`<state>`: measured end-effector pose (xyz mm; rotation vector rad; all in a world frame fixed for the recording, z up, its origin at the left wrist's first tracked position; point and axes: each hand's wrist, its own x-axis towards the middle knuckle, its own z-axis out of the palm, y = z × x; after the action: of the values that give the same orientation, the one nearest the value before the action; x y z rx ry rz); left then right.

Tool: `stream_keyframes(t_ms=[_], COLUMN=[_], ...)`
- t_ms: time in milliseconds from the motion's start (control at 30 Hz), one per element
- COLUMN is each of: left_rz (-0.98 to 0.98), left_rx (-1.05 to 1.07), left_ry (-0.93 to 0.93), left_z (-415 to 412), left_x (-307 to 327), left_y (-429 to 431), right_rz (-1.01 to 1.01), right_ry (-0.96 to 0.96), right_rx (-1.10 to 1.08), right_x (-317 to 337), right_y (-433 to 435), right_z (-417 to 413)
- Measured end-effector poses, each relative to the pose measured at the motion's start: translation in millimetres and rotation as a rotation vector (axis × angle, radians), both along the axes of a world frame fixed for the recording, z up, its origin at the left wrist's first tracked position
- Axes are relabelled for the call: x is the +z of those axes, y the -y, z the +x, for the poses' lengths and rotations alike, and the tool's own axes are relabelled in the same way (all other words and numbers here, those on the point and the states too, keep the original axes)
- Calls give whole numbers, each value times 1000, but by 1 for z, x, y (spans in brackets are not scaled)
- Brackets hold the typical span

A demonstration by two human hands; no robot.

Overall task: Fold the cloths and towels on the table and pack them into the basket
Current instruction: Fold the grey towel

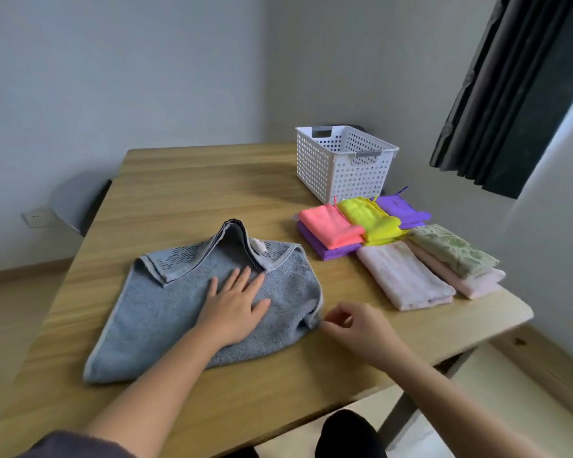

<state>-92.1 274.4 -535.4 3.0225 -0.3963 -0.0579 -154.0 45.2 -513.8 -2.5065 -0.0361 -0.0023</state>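
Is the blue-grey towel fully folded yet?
No, only partly: blue-grey towel doubled over, far edge flipped back and humped, left hand flat on it.

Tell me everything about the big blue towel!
The blue-grey towel looks like soft, fluffy terry cloth with a paler stitched edge. Its far border has a band of small dark dashes and a little white tag. It lies half folded on the wooden table, and the far edge humps up in a peak. The left hand presses flat on its middle. The right hand has curled fingers right at its near right corner; I cannot tell if it pinches it.
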Motion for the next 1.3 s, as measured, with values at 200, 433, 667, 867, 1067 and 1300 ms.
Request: stream_keyframes(t_ms=[200, 433, 667, 867, 1067, 1300], left_rz=[-1, -3, -2, 16, -5, -225], left_rx=[0, 3, 1, -3, 23, 64], left_ry=[13, 10, 4, -18, -40, 282], left_z=[-1, -2, -1, -4, -17, -35], left_x=[-4, -3, -4, -3, -4, 16], left_y=[2, 2, 2, 2, 10, -16], right_rz=[20, 307, 439, -81, -188, -370], right_ry=[228, 350, 22, 169, 186, 298], right_rx=[-95, -39, 132, 53, 383, 242], right_x=[-25, -25, -8, -2, -7, 19], right_y=[-24, -25, 26, 34, -6, -21], right_z=[-7, -1, -16, -12, -9, 8])
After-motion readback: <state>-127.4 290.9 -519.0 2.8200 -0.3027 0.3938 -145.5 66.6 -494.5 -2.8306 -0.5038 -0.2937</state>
